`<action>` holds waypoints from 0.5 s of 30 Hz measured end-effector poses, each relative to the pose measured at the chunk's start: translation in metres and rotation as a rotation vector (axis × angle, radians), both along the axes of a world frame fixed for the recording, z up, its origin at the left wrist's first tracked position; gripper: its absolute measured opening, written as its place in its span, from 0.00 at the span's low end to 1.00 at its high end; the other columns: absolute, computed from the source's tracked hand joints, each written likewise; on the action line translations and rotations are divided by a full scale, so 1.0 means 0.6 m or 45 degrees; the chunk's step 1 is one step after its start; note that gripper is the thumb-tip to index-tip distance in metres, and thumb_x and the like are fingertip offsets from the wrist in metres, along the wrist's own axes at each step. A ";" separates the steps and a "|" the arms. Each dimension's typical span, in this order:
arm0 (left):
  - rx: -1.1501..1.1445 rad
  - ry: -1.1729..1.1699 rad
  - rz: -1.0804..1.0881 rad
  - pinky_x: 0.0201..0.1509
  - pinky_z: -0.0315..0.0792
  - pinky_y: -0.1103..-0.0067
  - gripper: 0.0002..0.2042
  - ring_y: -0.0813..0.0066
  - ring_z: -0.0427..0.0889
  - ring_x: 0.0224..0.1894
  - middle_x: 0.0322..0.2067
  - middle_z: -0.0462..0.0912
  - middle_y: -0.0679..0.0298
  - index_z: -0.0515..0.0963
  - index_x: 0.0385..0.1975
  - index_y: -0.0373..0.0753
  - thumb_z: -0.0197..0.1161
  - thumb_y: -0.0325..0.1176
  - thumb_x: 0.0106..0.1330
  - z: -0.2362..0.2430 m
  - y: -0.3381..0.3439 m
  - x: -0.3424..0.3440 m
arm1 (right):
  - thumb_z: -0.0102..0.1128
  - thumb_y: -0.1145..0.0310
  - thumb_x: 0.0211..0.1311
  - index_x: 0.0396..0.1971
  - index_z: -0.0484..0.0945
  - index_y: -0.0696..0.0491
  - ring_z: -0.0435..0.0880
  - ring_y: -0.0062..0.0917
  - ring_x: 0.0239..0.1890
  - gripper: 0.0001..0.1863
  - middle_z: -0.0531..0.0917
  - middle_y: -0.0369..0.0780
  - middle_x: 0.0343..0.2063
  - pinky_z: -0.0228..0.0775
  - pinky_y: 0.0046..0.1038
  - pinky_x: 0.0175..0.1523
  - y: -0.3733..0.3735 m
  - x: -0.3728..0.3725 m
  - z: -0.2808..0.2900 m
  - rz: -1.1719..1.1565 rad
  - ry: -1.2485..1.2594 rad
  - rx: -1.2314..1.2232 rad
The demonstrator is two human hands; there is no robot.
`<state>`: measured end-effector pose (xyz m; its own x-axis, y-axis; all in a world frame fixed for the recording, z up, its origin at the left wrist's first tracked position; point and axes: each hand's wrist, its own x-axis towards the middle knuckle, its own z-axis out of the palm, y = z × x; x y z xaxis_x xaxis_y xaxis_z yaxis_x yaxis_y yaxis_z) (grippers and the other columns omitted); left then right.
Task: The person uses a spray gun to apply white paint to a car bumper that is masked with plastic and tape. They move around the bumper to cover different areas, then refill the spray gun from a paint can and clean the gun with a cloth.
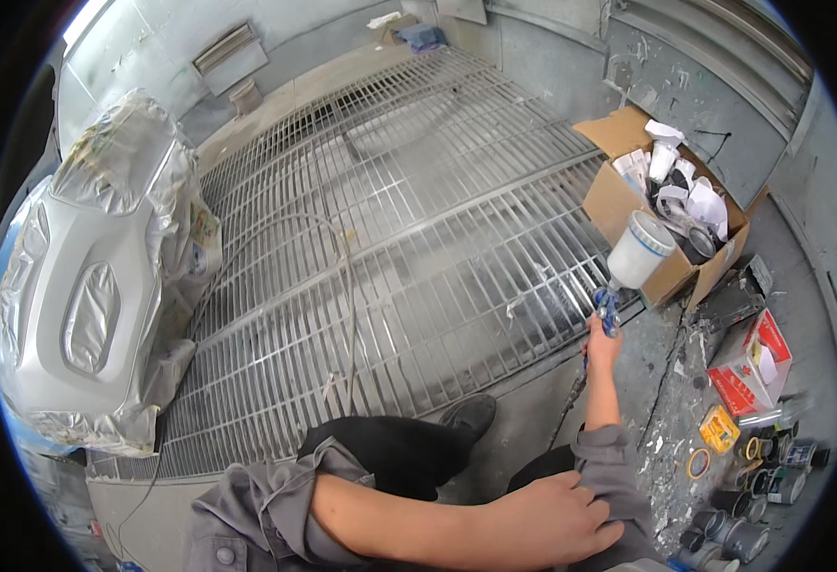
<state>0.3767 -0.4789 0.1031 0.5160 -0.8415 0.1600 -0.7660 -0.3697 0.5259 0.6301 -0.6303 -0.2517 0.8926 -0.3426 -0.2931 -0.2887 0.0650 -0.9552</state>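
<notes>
My right hand (602,338) is wrapped round the handle of a blue spray gun (606,308), with a white paint cup (640,248) on top and a hose hanging below. My left forearm crosses my body, and my left hand (557,515) has its bent fingers on the rolled grey sleeve (602,443) of my right arm. Just beyond the gun stands an open cardboard box (609,205) full of crumpled white and dark waste.
A silver-painted part (71,286) with masked areas stands at left. A hose (347,324) crosses the floor grating (409,172). At right lie a red-and-white box (733,377), a yellow container (719,429) and several paint cans (743,539). Walls bound the back and right.
</notes>
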 end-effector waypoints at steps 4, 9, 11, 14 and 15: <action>-0.034 -0.143 0.129 0.40 0.68 0.73 0.06 0.71 0.82 0.34 0.28 0.79 0.71 0.77 0.39 0.50 0.59 0.37 0.65 0.000 0.007 -0.005 | 0.69 0.62 0.68 0.31 0.80 0.55 0.71 0.21 0.10 0.12 0.79 0.36 0.18 0.59 0.27 0.14 0.023 -0.001 -0.017 0.098 0.151 -0.112; -0.027 -0.176 0.109 0.41 0.70 0.73 0.07 0.70 0.83 0.34 0.28 0.79 0.70 0.78 0.41 0.50 0.58 0.37 0.66 0.015 0.012 0.004 | 0.72 0.63 0.65 0.45 0.83 0.59 0.80 0.21 0.29 0.16 0.85 0.37 0.30 0.72 0.28 0.36 0.006 0.017 -0.064 0.058 0.164 -0.175; -0.020 -0.184 0.093 0.41 0.71 0.73 0.07 0.70 0.83 0.34 0.28 0.80 0.70 0.78 0.41 0.50 0.58 0.37 0.66 0.015 0.014 0.010 | 0.72 0.63 0.64 0.46 0.83 0.59 0.81 0.21 0.31 0.17 0.85 0.37 0.31 0.72 0.29 0.39 0.000 0.016 -0.077 -0.007 0.097 -0.251; 0.031 -0.180 0.099 0.42 0.71 0.73 0.08 0.70 0.83 0.34 0.28 0.80 0.69 0.78 0.42 0.50 0.59 0.37 0.66 0.020 0.016 0.009 | 0.74 0.62 0.63 0.46 0.83 0.60 0.81 0.21 0.32 0.18 0.86 0.37 0.32 0.73 0.29 0.40 0.015 0.019 -0.051 -0.052 0.011 -0.187; 0.009 -0.203 0.090 0.42 0.71 0.73 0.08 0.70 0.83 0.34 0.28 0.80 0.69 0.78 0.42 0.50 0.59 0.37 0.65 0.015 0.016 0.009 | 0.74 0.62 0.63 0.45 0.84 0.60 0.82 0.21 0.33 0.18 0.86 0.37 0.32 0.72 0.28 0.39 0.015 0.022 -0.053 -0.015 0.055 -0.077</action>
<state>0.3823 -0.4692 0.1120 0.5425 -0.8054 0.2389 -0.8115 -0.4289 0.3969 0.6432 -0.6212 -0.2832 0.8754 -0.3713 -0.3094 -0.3291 0.0109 -0.9442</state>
